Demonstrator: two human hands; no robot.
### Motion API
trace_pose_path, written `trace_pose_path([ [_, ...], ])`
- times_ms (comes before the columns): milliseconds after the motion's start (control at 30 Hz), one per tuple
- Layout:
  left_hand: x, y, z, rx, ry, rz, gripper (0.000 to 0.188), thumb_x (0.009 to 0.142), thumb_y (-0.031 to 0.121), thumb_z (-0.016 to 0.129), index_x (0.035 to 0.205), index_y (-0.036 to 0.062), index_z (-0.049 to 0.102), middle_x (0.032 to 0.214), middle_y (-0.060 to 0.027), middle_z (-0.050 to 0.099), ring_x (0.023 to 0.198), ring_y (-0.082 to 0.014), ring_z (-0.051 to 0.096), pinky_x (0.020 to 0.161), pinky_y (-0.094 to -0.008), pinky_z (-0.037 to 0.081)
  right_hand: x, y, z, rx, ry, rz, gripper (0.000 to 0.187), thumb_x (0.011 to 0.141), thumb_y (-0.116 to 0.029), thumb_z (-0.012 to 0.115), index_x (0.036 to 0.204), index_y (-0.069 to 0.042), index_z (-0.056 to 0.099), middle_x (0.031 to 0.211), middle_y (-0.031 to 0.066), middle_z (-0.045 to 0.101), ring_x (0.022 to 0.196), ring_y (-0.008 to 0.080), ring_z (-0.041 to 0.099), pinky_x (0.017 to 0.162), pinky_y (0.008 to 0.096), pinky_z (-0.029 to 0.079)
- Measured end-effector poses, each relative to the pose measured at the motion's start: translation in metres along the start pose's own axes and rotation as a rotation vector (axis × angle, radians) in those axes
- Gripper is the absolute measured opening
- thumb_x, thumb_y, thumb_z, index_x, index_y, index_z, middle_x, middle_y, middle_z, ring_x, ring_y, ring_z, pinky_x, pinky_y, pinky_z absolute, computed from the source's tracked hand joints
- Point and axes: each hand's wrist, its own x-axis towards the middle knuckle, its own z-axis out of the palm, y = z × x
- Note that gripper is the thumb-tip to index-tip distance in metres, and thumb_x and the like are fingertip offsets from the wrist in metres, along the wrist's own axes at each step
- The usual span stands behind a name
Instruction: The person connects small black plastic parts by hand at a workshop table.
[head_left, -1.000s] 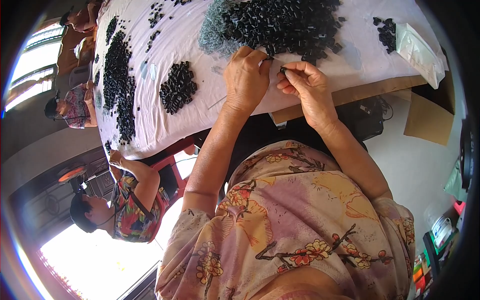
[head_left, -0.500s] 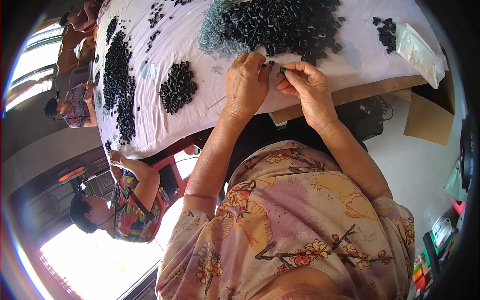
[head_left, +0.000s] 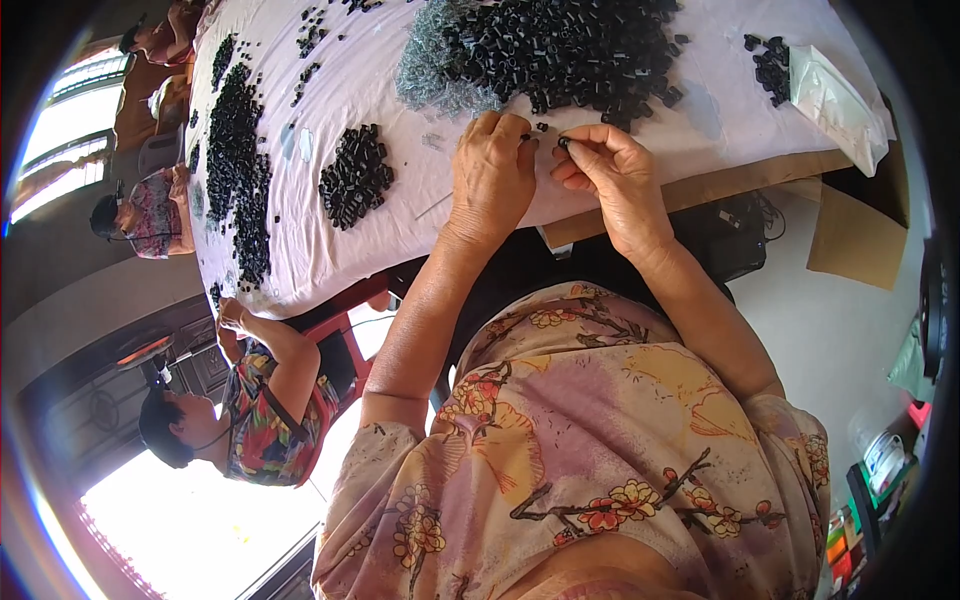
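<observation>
My left hand (head_left: pixel 494 172) is closed in a pinch at the near edge of the cloth-covered table, with a small black part (head_left: pixel 525 137) at its fingertips. Facing it, my right hand (head_left: pixel 622 185) grips a small black ring-like piece (head_left: pixel 565 143) between thumb and forefinger, its other fingers curled. One loose black piece (head_left: pixel 541 127) lies on the cloth between the two hands. Just beyond them spreads a large heap of short black tubular pieces (head_left: pixel 570 50). Against its left side sits a tangle of clear, greyish small parts (head_left: pixel 440 75).
A smaller black pile (head_left: pixel 357 177) and a long one (head_left: pixel 238 170) lie to the left. A white plastic bag (head_left: pixel 838 105) rests at the right beside a few black pieces (head_left: pixel 768 70). An open cardboard box (head_left: pixel 858 235) stands below it. Other people sit along the table's left side.
My left hand has shifted very slightly, its fingers drawing a little away from the loose piece. The right hand stays almost in place, still pinching the black ring-like piece.
</observation>
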Motion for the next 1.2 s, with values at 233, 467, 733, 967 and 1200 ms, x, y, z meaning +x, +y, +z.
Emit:
trace_pose_path([
  [233,0.002,-0.005,0.002,0.009,0.026,0.061,0.011,0.082,-0.003,0.063,0.092,0.0014,0.064,0.083,-0.0144,0.063,0.075,-0.0342,0.064,0.066,-0.0418,0.050,-0.001,0.001,0.000,-0.004,-0.002,-0.005,0.017,0.098,-0.013,0.060,0.111,-0.002,0.063,0.097,0.0080,0.069,0.079,0.0118,0.066,0.072,0.0222,0.053],
  [467,0.000,0.011,-0.012,-0.276,0.016,-0.070,0.009,0.085,-0.005,0.059,0.091,0.0003,0.062,0.086,-0.0149,0.063,0.079,-0.0341,0.064,0.070,-0.0407,0.051,0.000,0.002,-0.001,0.011,-0.010,-0.013,0.016,0.098,-0.011,0.059,0.110,-0.001,0.063,0.096,0.0071,0.069,0.080,0.0113,0.066,0.073,0.0227,0.053],
  [733,-0.003,0.018,-0.015,-0.572,-0.080,-0.203,0.009,0.088,-0.002,0.059,0.095,-0.0005,0.065,0.085,-0.0123,0.065,0.075,-0.0238,0.064,0.069,-0.0321,0.051,0.000,0.003,0.000,0.011,-0.027,-0.036,0.014,0.097,-0.008,0.059,0.108,0.000,0.064,0.094,0.0067,0.070,0.080,0.0110,0.066,0.075,0.0231,0.053],
  [967,-0.002,0.029,-0.019,-0.498,-0.070,-0.160,0.009,0.088,-0.002,0.060,0.095,-0.0013,0.065,0.086,-0.0129,0.065,0.075,-0.0237,0.065,0.069,-0.0323,0.052,0.000,0.005,-0.002,0.011,-0.018,-0.056,0.012,0.096,-0.004,0.058,0.106,0.001,0.064,0.091,0.0071,0.070,0.079,0.0122,0.069,0.073,0.0225,0.055],
  [1200,-0.001,0.029,-0.020,-0.434,-0.086,-0.170,0.012,0.090,0.001,0.061,0.101,-0.0018,0.067,0.090,-0.0108,0.070,0.080,-0.0174,0.068,0.073,-0.0290,0.053,-0.001,0.004,-0.001,0.008,0.001,-0.053,0.010,0.096,-0.002,0.059,0.104,0.001,0.064,0.089,0.0081,0.070,0.078,0.0138,0.070,0.071,0.0229,0.056],
])
